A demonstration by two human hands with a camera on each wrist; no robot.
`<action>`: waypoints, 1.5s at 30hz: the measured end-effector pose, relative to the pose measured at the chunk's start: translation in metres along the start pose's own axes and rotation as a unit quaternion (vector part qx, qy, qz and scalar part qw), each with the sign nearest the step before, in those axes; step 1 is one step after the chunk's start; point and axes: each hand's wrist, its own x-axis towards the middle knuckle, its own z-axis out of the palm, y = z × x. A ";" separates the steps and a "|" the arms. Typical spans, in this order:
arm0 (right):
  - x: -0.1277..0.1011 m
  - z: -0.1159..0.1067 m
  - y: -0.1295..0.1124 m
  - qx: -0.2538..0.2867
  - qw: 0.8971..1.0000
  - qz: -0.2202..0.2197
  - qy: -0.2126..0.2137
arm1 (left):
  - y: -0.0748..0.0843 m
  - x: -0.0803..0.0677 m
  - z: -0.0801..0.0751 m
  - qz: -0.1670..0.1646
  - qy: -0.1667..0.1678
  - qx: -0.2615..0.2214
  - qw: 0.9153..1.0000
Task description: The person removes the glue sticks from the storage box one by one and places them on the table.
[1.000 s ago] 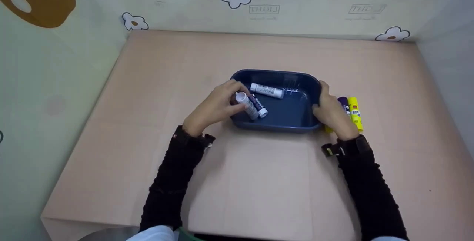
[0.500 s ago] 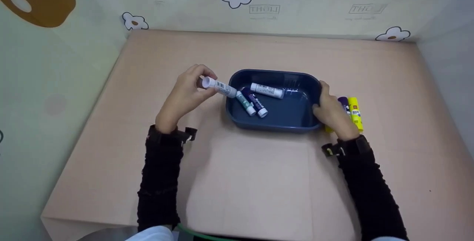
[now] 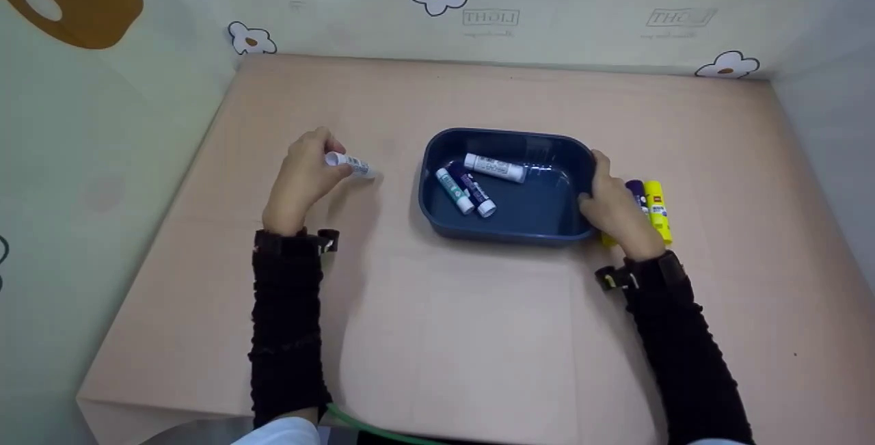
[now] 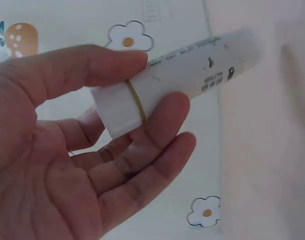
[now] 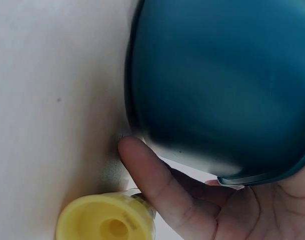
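In the head view my left hand (image 3: 304,175), left of the bin, pinches a white glue stick (image 3: 350,164) slightly above the table. Thumb and fingers grip the glue stick's (image 4: 192,70) capped end in the left wrist view, and its other end points away. My right hand (image 3: 618,209) grips the right end of a dark blue plastic bin (image 3: 509,234) at its rim. Inside the bin lie a white glue stick (image 3: 495,167), a teal glue stick (image 3: 454,191) and a purple glue stick (image 3: 477,194), the last two side by side.
Just right of my right hand, a yellow glue stick (image 3: 657,212) and a purple one (image 3: 635,192) lie on the table. A yellow end (image 5: 105,220) shows close to my right fingers. The pink-covered table (image 3: 451,335) meets patterned walls at the back and sides.
My left hand has lifted the white glue stick out of the bin and carried it left, then lower over the table. The teal glue stick came into sight. The right hand has stayed put.
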 end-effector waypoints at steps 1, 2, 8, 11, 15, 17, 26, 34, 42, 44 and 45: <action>0.000 0.000 0.000 -0.001 1.000 -0.003 0.002 | -0.002 0.002 0.001 -0.010 0.003 0.002 1.000; 0.000 0.000 0.001 -0.003 1.000 -0.005 0.004 | -0.004 0.004 0.003 -0.021 0.006 0.005 1.000; 0.000 0.000 0.001 -0.003 1.000 0.000 0.002 | -0.012 0.010 0.011 -0.080 0.002 0.020 0.997; 0.001 0.000 0.000 -0.001 1.000 0.005 -0.001 | -0.013 0.009 0.012 -0.100 -0.013 0.026 0.995; 0.001 0.000 0.000 0.003 1.000 0.009 -0.003 | -0.012 0.009 0.013 -0.127 -0.045 0.031 0.990; 0.001 0.000 0.001 0.004 1.000 0.008 -0.003 | -0.012 0.008 0.014 -0.141 -0.064 0.034 0.987; 0.000 -0.001 0.001 0.007 1.000 0.006 -0.005 | -0.013 0.008 0.021 -0.156 -0.143 0.041 0.977; -0.001 -0.002 0.001 0.008 1.000 -0.015 0.000 | -0.013 0.010 0.024 -0.156 -0.146 0.055 0.975; -0.001 -0.001 0.001 0.010 1.000 -0.002 -0.008 | -0.006 0.003 0.017 -0.168 -0.134 0.036 0.976; -0.001 -0.001 0.001 0.010 1.000 -0.002 -0.008 | -0.001 0.002 0.015 -0.154 -0.120 0.038 0.980; -0.001 -0.001 0.001 0.010 1.000 -0.002 -0.007 | 0.002 0.001 0.015 -0.142 -0.110 0.038 0.983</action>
